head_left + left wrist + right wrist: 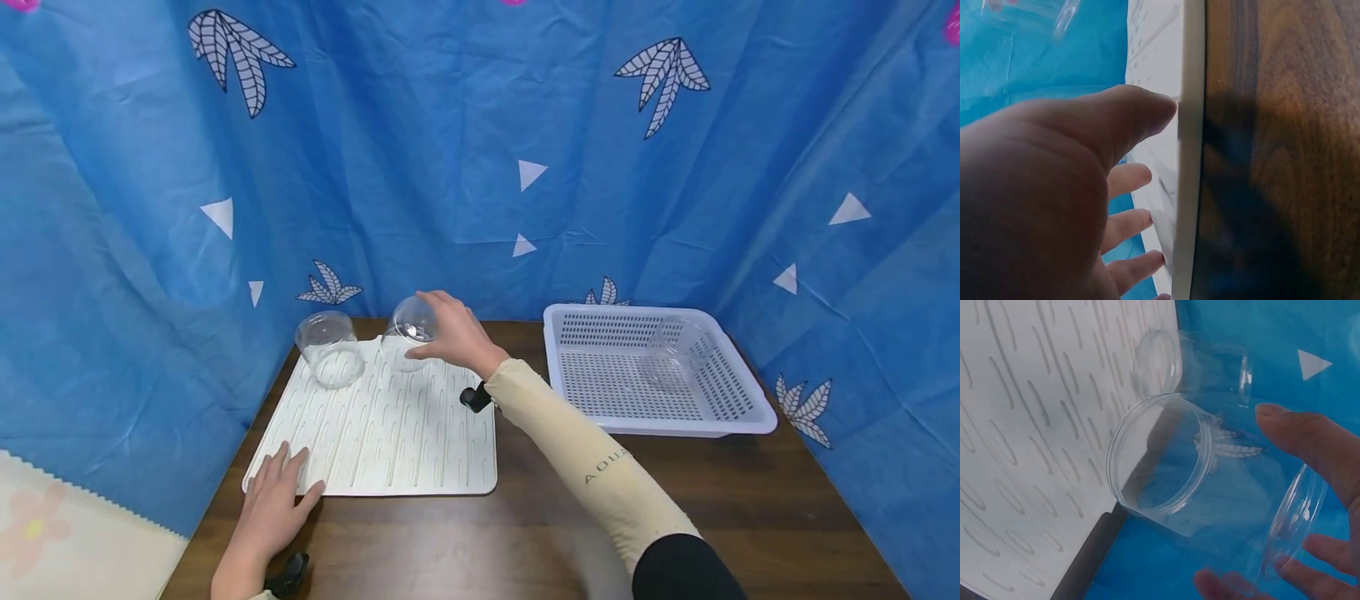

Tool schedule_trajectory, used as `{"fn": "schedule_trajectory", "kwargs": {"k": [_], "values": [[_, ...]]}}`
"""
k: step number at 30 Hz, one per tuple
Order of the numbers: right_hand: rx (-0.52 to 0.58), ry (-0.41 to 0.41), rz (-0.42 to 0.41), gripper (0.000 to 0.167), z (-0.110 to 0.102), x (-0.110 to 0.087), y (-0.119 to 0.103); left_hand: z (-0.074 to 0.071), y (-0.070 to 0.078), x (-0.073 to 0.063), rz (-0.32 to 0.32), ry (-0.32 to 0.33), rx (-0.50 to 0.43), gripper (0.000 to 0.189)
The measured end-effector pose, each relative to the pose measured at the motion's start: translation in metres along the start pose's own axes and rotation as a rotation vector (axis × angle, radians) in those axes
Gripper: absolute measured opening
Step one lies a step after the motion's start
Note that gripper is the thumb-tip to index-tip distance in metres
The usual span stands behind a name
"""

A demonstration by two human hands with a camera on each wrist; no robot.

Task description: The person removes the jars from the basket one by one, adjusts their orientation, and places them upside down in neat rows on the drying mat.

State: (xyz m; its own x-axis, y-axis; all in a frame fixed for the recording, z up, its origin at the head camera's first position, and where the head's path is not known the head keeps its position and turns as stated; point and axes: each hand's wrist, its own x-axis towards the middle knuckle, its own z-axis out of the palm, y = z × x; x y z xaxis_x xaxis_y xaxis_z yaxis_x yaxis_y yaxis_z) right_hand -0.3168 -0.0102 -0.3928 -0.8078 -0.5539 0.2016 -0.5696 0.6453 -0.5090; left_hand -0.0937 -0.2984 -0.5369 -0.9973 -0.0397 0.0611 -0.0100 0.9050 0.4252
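Note:
My right hand (456, 335) grips a clear plastic jar (397, 343) over the back of a white ridged drying mat (408, 442). In the right wrist view, thumb and fingers wrap round the jar's base end, and its ringed mouth faces the mat. To its left, a second clear jar (330, 348) stands on the mat's back left part. My left hand (270, 508) rests with spread fingers on the mat's front left corner. From the left wrist, its thumb (1147, 112) lies right at the mat's edge.
A white perforated plastic basket (652, 427) stands at the back right, with another clear jar (675, 354) lying inside. The brown wooden table (420, 542) ends at blue patterned curtains (450, 167) behind and at the sides. A pale cloth (75, 533) hangs at the lower left.

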Motion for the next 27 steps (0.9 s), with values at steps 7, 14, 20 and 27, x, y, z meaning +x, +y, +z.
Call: {"fn": "schedule_trajectory", "kwargs": {"k": [7, 14, 20, 27], "values": [[-0.054, -0.045, 0.017, 0.103, 0.019, 0.013, -0.006, -0.001, -0.002, -0.002, -0.034, -0.042, -0.008, 0.066], [-0.112, -0.066, 0.009, 0.101, 0.03, 0.023, -0.012, 0.001, -0.001, -0.002, -0.03, -0.032, -0.024, 0.067], [-0.122, -0.09, 0.032, 0.097, 0.038, 0.029, -0.014, 0.0, 0.002, -0.001, -0.04, -0.043, -0.041, 0.067], [-0.133, -0.115, 0.047, 0.092, 0.05, 0.035, -0.013, -0.001, 0.002, -0.001, -0.064, -0.058, -0.054, 0.068]]}}
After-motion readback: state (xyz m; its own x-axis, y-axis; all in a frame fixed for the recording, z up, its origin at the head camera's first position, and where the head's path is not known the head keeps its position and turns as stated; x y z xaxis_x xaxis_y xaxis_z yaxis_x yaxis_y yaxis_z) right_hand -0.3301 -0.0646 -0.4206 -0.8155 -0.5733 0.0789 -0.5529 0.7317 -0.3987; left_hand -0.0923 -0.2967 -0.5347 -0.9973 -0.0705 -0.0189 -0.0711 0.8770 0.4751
